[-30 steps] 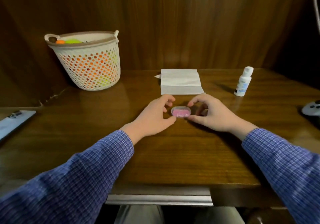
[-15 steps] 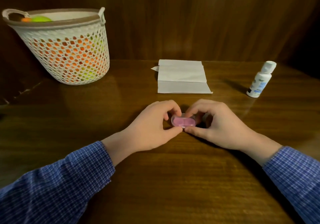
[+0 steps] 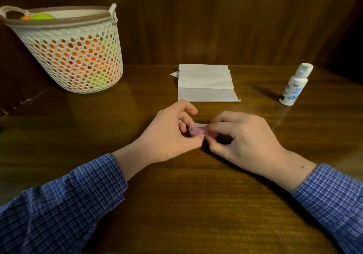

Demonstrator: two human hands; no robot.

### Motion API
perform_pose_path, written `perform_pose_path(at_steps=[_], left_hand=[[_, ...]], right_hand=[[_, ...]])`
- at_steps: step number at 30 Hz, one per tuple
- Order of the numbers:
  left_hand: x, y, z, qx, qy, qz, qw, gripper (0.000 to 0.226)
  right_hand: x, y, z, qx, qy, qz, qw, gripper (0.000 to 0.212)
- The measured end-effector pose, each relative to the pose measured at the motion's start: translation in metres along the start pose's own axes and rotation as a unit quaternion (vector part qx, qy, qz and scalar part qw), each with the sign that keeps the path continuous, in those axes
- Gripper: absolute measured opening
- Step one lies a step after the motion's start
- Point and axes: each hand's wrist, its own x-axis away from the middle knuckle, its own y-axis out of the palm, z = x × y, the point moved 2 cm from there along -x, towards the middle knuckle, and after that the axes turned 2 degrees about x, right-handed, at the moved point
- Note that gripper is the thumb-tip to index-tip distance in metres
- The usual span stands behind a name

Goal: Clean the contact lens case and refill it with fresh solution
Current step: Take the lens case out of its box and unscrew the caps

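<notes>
A small pink contact lens case (image 3: 198, 131) with a clear lid sits between my two hands at the middle of the wooden table (image 3: 176, 204). My left hand (image 3: 170, 134) pinches its left end with thumb and fingers. My right hand (image 3: 243, 138) pinches its right end, hiding most of that side. The lid's edge shows pale just behind the pink body; whether it is lifted is unclear. A white solution bottle (image 3: 295, 85) with a blue label stands upright at the far right, apart from both hands.
A folded white paper tissue (image 3: 205, 83) lies just behind my hands. A white lattice basket (image 3: 72, 51) with orange and green things inside stands at the back left. A dark wood wall closes the table's far side.
The view has drawn closer to the table. Both hands went from resting beside the case to pinching its ends, and the case now looks tilted off the tabletop.
</notes>
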Motion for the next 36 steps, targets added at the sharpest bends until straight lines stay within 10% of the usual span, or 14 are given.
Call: perform_pose_path(at_steps=[23, 36], left_hand=[[-0.004, -0.004, -0.001, 0.075, -0.018, -0.023, 0.997, 0.050], [-0.006, -0.003, 0.001, 0.029, -0.031, -0.055, 0.998, 0.073]], right_hand=[[-0.002, 0.004, 0.002, 0.007, -0.056, 0.034, 0.998, 0.023], [-0.021, 0.017, 0.052, -0.244, 0.221, 0.069, 0.942, 0.007]])
